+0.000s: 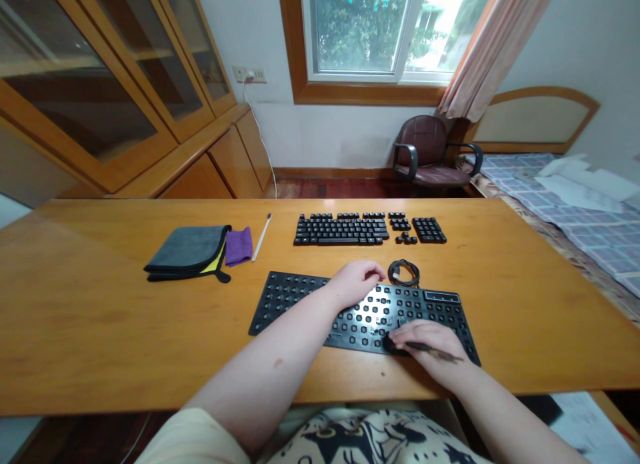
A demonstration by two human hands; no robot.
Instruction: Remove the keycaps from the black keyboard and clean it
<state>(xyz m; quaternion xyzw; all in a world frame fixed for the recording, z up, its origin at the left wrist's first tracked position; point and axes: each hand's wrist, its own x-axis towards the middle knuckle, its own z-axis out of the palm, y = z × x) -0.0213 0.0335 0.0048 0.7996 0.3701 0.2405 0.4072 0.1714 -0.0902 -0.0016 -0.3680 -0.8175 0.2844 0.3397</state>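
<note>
A black keyboard base [295, 297] with its keycaps off lies slightly slanted on the wooden desk. Across it reaches my left hand [356, 283], its curled fingers at the far edge, holding the base there; the fingertips are partly hidden. My right hand [433, 344] is closed around a small brush [425, 347] with a thin dark handle. The brush's black head touches the near edge of the base, right of the middle. Just beyond the base lies a coiled black USB cable [404, 273].
Black keycaps [343, 231] are laid out in keyboard order at the far side of the desk [100, 344]. To the left lie a folded grey cloth [190, 247], a purple cloth [239, 246] and a white toothbrush [262, 237]. An office chair [425, 147] stands beyond.
</note>
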